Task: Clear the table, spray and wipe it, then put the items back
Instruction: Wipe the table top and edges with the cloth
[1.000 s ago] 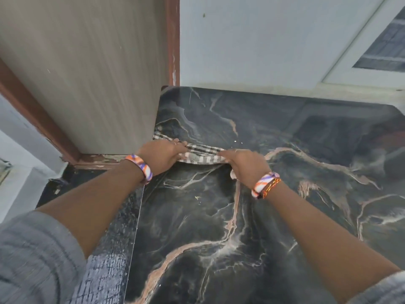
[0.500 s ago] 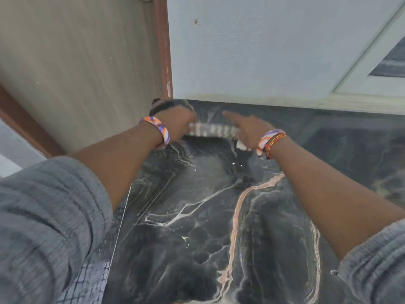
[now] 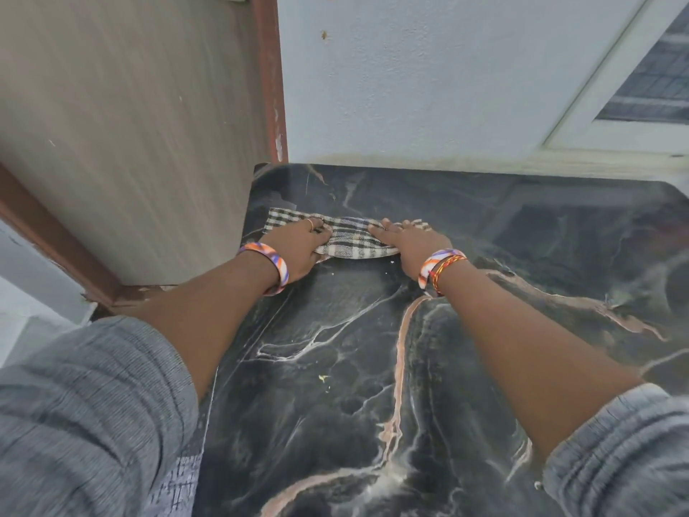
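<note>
A view from above of two bare forearms reaching forward over a glossy black marble-patterned table top streaked with white and salmon-pink veins; a folded black-and-cream checked cloth lies flat on the table near its far left corner, stretched sideways between the two hands; the left hand lies palm down on the cloth's left end, fingers fairly straight and pressing it to the surface, a thin ring on one finger; the right hand lies palm down on the cloth's right end, fingers spread flat and pointing away from the person, a strip of cloth showing beyond the fingertips; each wrist wears an orange, white and purple swirled bangle, and the right wrist also carries a red and yellow thread band; grey ribbed sleeves are pushed up to the elbows; a small yellowish crumb sits on the table between the forearms; a pale wood-grain door with a reddish-brown edge stands against the table's left side; a light blue-grey wall rises behind the table's far edge, with a white window frame at the upper right
</note>
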`<state>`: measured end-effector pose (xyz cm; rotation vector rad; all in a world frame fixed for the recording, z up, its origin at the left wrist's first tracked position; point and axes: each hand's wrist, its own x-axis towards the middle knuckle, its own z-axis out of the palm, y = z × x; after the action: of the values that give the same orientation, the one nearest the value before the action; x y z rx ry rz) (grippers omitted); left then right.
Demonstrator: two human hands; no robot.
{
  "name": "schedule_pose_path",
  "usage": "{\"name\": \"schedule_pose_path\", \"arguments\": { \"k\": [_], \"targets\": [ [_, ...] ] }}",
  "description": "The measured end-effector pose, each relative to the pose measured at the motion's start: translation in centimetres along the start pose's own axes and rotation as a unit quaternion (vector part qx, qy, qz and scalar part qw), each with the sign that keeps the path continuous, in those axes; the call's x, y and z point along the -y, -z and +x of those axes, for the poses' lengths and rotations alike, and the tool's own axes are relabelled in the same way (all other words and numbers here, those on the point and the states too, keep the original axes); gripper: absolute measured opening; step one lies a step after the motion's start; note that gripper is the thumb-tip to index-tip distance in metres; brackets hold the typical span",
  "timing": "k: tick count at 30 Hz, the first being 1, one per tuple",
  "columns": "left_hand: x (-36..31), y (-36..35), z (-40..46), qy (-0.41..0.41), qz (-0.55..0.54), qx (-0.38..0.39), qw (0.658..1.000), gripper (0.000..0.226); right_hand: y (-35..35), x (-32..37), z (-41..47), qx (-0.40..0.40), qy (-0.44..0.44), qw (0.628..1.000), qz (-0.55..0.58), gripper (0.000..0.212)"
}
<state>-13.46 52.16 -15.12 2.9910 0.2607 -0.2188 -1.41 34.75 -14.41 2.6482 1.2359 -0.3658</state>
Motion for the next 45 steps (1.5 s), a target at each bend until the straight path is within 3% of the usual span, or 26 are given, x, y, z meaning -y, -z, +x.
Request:
{"name": "schedule_pose_path", "arguments": {
  "k": [19,26,29,36,40,43,45],
  "targets": [
    [-4.0,-3.6,-23.6,-0.099,0.034,0.009,0.994,0.048,-6.1,13.8,-24.1,0.021,-0.1,0.991,0.081,0.096],
    [-4.9,-4.5,-31.3,-0.119,-0.001,-0.015,0.993,0.047,-8.4,19.3,-31.4,-0.015,-0.139,0.987,0.084,0.096],
    [-4.7,-5.1,-33.2,-0.118,-0.03,-0.031,0.992,0.043,-9.7,21.3,-33.6,-0.079,-0.147,0.983,0.074,0.089],
    [-5.3,-4.5,-35.7,-0.147,-0.07,-0.022,0.986,0.036,-14.8,25.3,-36.5,-0.316,-0.182,0.912,0.187,0.079],
    [-6.5,-3.2,-36.6,-0.201,-0.048,0.043,0.978,0.031,-15.7,25.9,-38.2,-0.304,-0.168,0.894,0.284,0.077],
    [-8.2,-2.1,-35.9,-0.231,-0.019,0.091,0.968,0.029,-17.0,25.7,-39.3,-0.268,-0.148,0.883,0.356,0.06],
    [-9.6,-1.5,-34.8,-0.245,-0.024,0.086,0.965,0.028,-17.6,24.9,-39.8,-0.292,-0.168,0.86,0.383,0.05]
  ]
}}
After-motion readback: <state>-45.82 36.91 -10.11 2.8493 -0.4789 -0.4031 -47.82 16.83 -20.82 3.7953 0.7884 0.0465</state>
